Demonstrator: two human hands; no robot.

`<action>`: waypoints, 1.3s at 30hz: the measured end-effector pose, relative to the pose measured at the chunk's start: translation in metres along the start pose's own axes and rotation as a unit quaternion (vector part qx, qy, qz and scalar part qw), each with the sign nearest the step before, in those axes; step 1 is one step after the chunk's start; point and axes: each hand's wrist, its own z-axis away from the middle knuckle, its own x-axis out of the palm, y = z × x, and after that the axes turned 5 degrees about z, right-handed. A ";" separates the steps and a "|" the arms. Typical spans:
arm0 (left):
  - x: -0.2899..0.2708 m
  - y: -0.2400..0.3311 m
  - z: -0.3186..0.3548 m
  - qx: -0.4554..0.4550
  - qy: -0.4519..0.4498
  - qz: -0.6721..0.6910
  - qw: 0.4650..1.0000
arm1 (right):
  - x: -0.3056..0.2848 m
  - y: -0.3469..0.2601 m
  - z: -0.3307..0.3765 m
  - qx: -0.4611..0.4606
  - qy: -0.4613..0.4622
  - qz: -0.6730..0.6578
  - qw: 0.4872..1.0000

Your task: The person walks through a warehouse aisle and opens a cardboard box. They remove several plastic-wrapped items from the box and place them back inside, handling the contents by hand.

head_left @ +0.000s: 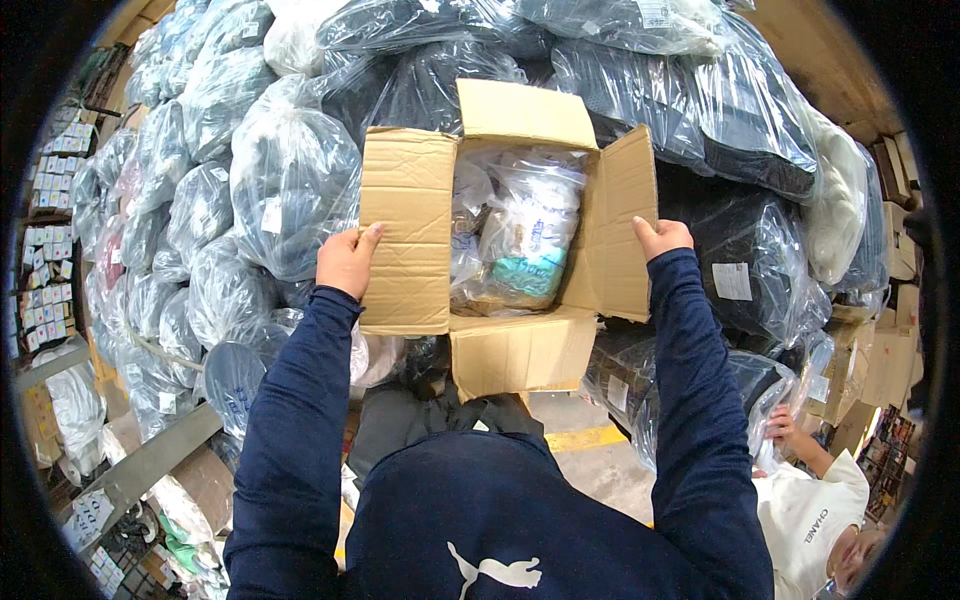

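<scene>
In front of me a cardboard box point(520, 352) stands with all its flaps folded outward. My left hand point(345, 262) pinches the outer edge of the left flap point(405, 230), thumb on top. On the opposite side, my right hand point(663, 239) grips the edge of the right flap point(622, 220), its thumb pointing up and the other fingers mostly hidden. Inside the box lie clear plastic bags point(525, 230) with white and teal contents and dark markings; brownish items show through the plastic at the left. Exactly what they hold cannot be made out.
Plastic-wrapped dark bundles point(740, 130) are piled behind and to the right. Many clear bags point(295, 170) of bluish goods are stacked on the left. A metal rail point(150, 475) crosses the lower left. At the lower right a person in a white shirt point(810, 510) touches a wrapped bundle.
</scene>
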 end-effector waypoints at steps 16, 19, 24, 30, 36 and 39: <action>0.053 0.054 0.078 0.018 -0.187 -0.251 0.950 | 0.123 -0.051 -0.046 -0.069 0.057 -0.117 0.989; 0.063 0.043 0.079 0.007 -0.240 -0.103 0.965 | 0.138 -0.047 -0.060 -0.241 0.108 -0.110 0.958; 0.065 0.031 0.075 -0.061 -0.275 -0.058 0.958 | 0.139 -0.059 -0.084 -0.203 -0.037 0.047 0.977; 0.064 0.026 0.078 -0.034 -0.257 -0.042 0.965 | 0.116 -0.046 -0.080 -0.218 -0.048 -0.134 0.966; 0.067 0.011 0.078 -0.033 -0.257 -0.047 0.965 | 0.063 -0.035 -0.018 -0.251 -0.070 -0.236 0.936; 0.063 0.021 0.082 0.009 -0.209 -0.110 0.972 | 0.039 -0.035 0.024 -0.317 -0.007 -0.205 0.926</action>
